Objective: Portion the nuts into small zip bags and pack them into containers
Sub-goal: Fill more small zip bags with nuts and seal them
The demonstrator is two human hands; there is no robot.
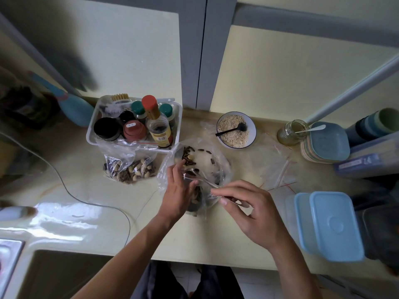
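On a pale countertop [90,190], a person's left hand [179,190] gripped the rim of a large clear bag of mixed nuts [194,167] while the right hand [248,210] pinched a metal spoon [205,180] reaching into it, with filled small zip bags [129,167] left of that bag and blue-lidded containers [330,223] to its right.

- Both forearms are bare from the elbow down; no sleeve shows on either.
- The left hand [179,190] wears no glove, ring or watch.
- The right hand [252,210] is likewise bare, with short, plain nails.
- Dark grey trousers [155,281] cover both legs at the bottom edge.
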